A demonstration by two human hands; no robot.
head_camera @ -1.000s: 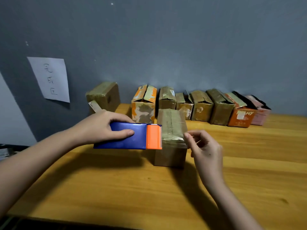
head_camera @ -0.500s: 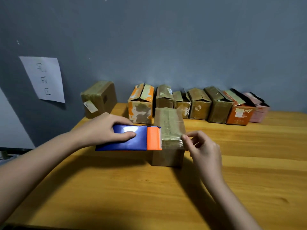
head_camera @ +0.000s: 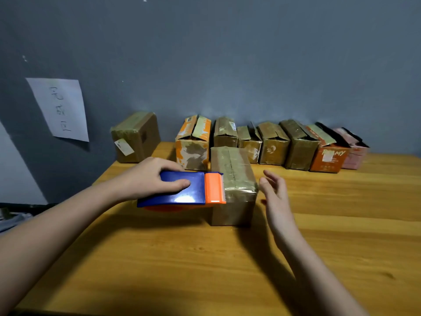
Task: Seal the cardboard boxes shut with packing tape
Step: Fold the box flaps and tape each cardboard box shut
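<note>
A brown cardboard box [head_camera: 234, 179] stands in the middle of the wooden table [head_camera: 205, 258], its top glossy with tape. My left hand [head_camera: 150, 176] grips a blue tape dispenser [head_camera: 182, 189] whose orange cutter end [head_camera: 214, 188] rests against the box's left top edge. My right hand [head_camera: 275, 192] hovers just right of the box, fingers spread, holding nothing and not touching it.
A row of several small boxes [head_camera: 273, 144], some with raised flaps, lines the grey wall behind. A separate taped box [head_camera: 135, 136] stands at the far left, below a paper sign [head_camera: 59, 108] on the wall. The table's left edge runs diagonally near my left forearm.
My right hand let go of the tape at the box's right edge and drew away, opening its fingers. The dispenser stayed at the box's left side.
</note>
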